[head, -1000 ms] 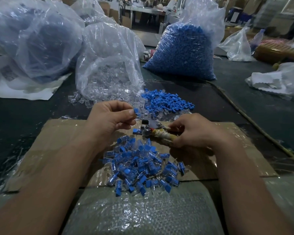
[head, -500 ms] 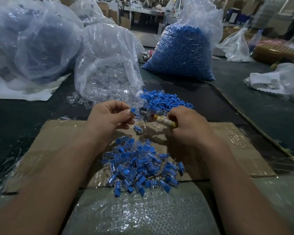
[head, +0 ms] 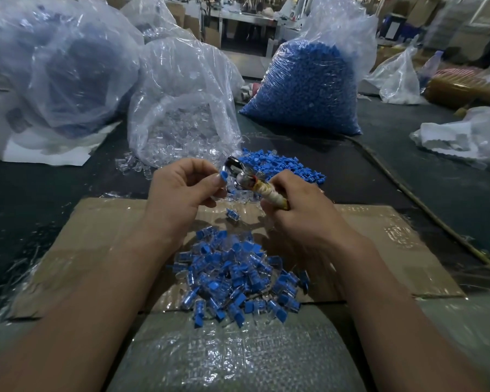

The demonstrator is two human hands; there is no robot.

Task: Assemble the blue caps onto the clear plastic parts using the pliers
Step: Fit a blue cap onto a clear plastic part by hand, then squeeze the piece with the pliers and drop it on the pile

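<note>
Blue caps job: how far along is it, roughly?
Done: a pile of capped clear pieces lies on the cardboard. In hand: the left hand pinches a blue-capped piece while the right hand grips the pliers, whose head is at it. Left: a loose heap of blue caps, a big bag of blue caps and a bag of clear parts beyond, so plenty seems to remain.

The right hand hides most of the pliers' handles.
</note>
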